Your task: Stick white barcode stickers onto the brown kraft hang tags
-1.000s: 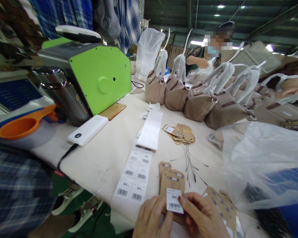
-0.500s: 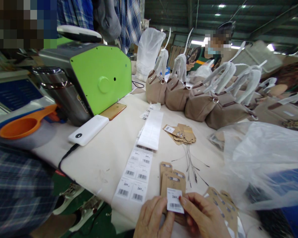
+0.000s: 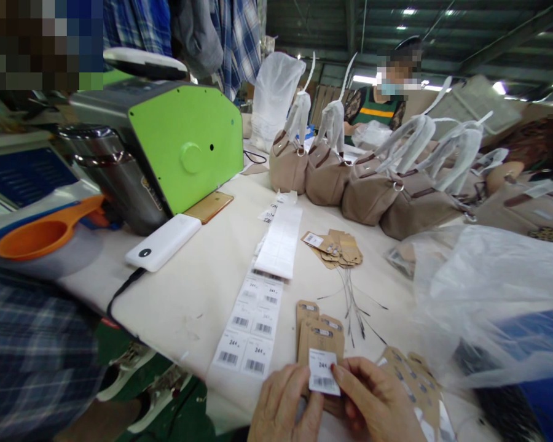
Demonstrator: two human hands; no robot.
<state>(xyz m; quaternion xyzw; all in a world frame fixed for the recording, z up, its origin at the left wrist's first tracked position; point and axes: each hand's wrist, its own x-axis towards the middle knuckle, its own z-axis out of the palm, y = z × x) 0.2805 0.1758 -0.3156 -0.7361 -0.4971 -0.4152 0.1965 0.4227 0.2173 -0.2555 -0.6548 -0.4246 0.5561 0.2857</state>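
A white price sticker (image 3: 324,373) with a barcode lies over the lower part of a brown cardboard hang tag (image 3: 320,339). My right hand (image 3: 380,402) pinches the sticker's right edge between thumb and fingers. On the other side, my left hand (image 3: 283,405) is closed around the tag's lower left, its fingertips at the sticker's left edge. More brown tags lie under and behind this one. Left of them runs a strip of barcode stickers (image 3: 244,325), its far part covered by a folded white strip (image 3: 281,239).
Several taupe handbags (image 3: 325,175) with wrapped handles line the back. Strung tags (image 3: 343,245) lie mid-table; loose tags (image 3: 412,377) and a clear plastic bag (image 3: 479,294) are right. Left stand a green-sided machine (image 3: 188,135), flask (image 3: 120,178) and white power bank (image 3: 163,242). A masked person stands behind.
My hands and the sticker have hardly moved. The masked person at the back has shifted, and more of their green top shows. The view has moved slightly.
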